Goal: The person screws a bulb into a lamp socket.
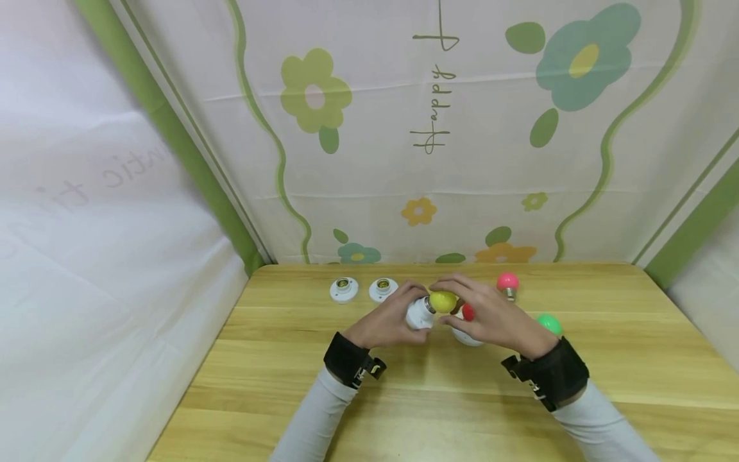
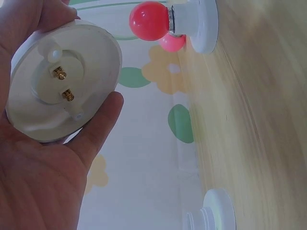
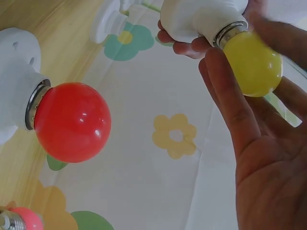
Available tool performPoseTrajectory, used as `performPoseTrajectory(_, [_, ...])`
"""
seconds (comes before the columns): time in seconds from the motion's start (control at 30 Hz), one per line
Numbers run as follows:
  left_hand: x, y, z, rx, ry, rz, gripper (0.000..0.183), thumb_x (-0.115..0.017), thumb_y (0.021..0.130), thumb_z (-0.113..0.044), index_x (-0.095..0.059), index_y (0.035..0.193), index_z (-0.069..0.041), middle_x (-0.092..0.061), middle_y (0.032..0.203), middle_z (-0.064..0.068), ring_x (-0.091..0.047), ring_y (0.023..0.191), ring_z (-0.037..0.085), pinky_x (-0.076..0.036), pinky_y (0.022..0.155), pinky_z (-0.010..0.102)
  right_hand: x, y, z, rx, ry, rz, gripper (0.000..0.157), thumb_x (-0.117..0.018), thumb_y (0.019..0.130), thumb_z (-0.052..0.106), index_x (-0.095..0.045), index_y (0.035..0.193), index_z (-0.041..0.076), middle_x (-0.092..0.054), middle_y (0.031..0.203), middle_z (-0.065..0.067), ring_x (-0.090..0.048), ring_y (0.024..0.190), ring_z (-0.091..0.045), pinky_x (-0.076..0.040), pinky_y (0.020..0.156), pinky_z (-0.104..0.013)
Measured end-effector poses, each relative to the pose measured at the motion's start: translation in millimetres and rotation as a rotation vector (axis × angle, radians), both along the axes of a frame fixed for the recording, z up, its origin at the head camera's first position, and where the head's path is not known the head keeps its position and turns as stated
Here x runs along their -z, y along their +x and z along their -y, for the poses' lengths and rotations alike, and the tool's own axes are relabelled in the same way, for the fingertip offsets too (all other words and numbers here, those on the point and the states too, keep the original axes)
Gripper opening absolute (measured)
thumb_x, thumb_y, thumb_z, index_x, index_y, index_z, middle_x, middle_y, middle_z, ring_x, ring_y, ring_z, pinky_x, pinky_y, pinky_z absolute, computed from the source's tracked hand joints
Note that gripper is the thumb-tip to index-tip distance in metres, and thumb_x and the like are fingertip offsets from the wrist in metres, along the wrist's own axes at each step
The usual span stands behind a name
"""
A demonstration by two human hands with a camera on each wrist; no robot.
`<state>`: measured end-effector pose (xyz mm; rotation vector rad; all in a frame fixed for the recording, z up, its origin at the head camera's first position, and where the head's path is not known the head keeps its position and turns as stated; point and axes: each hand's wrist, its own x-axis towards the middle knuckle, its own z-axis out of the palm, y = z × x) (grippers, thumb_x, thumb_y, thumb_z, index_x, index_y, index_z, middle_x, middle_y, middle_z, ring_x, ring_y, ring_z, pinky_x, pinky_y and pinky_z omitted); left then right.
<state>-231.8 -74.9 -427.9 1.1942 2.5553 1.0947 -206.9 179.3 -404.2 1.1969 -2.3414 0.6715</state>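
My left hand (image 1: 388, 322) grips a white round lamp socket (image 1: 418, 316) by its base, raised off the table and tilted. The left wrist view shows the socket's hollow underside (image 2: 98, 103) with two brass screws. A yellow light bulb (image 3: 252, 67) sits with its metal collar at the socket's mouth. Around the bulb's globe, my right hand (image 1: 498, 316) has its fingers and thumb curled. Just below and behind the right hand, a red bulb (image 3: 74, 122) stands in another white socket (image 3: 14, 86), partly hidden in the head view.
Two white sockets without bulbs, one at left (image 1: 344, 290) and one beside my left hand (image 1: 381, 290), stand at the table's back. A pink bulb (image 1: 508, 282) and a green bulb (image 1: 549, 323) lie right of my right hand. A flowered curtain (image 1: 369, 160) hangs behind the wooden table (image 1: 260, 385).
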Motion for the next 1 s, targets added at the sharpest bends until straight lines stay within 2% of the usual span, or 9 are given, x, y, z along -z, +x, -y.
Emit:
performPoseTrajectory(0.13, [0.5, 0.2, -0.7, -0.001, 0.003, 0.016, 0.057, -0.081, 0.087, -0.015, -0.06, 0.139, -0.008, -0.051, 0.14, 0.005, -0.055, 0.116, 0.013, -0.053, 0.099, 0.023, 0.2, 0.0, -1.7, -0.003, 0.0, 0.011, 0.061, -0.093, 0.083, 0.013, -0.065, 0.137, 0.006, -0.07, 0.136, -0.01, -0.074, 0.114, -0.025, -0.066, 0.085, -0.037])
performPoseTrajectory(0.5, [0.3, 0.5, -1.0, 0.012, 0.015, 0.008, 0.055, -0.082, 0.086, -0.012, -0.06, 0.137, -0.006, -0.052, 0.137, 0.005, -0.055, 0.115, 0.013, -0.053, 0.099, 0.022, 0.3, -0.2, -0.6, 0.012, -0.019, -0.009, 0.059, -0.093, 0.083, 0.019, -0.068, 0.133, 0.001, -0.075, 0.128, -0.014, -0.077, 0.109, -0.025, -0.066, 0.082, -0.035])
performPoseTrajectory(0.8, [0.1, 0.5, -0.8, 0.022, 0.006, -0.005, 0.055, -0.082, 0.086, -0.014, -0.06, 0.136, -0.008, -0.051, 0.139, 0.006, -0.055, 0.115, 0.012, -0.053, 0.099, 0.022, 2.0, 1.2, -0.5, 0.047, -0.028, 0.031, 0.059, -0.092, 0.084, 0.02, -0.069, 0.134, 0.0, -0.076, 0.122, -0.015, -0.071, 0.081, -0.009, -0.062, 0.065, -0.024])
performPoseTrajectory(0.93, [0.1, 0.6, -0.7, 0.025, 0.003, -0.015, 0.055, -0.082, 0.086, -0.013, -0.06, 0.137, -0.007, -0.051, 0.139, 0.006, -0.055, 0.115, 0.012, -0.053, 0.099, 0.022, 2.2, 1.6, 0.3, 0.048, -0.019, 0.035, 0.061, -0.091, 0.086, 0.021, -0.065, 0.138, 0.001, -0.072, 0.13, -0.015, -0.071, 0.081, -0.008, -0.06, 0.067, -0.02])
performPoseTrajectory(1.0, [0.3, 0.6, -0.5, 0.025, 0.005, -0.013, 0.056, -0.082, 0.087, -0.013, -0.06, 0.137, -0.006, -0.051, 0.14, 0.007, -0.055, 0.115, 0.013, -0.054, 0.098, 0.022, 2.0, 1.1, 1.1, 0.039, -0.014, 0.02, 0.061, -0.09, 0.086, 0.021, -0.064, 0.139, 0.003, -0.07, 0.133, -0.013, -0.074, 0.088, -0.011, -0.062, 0.071, -0.022])
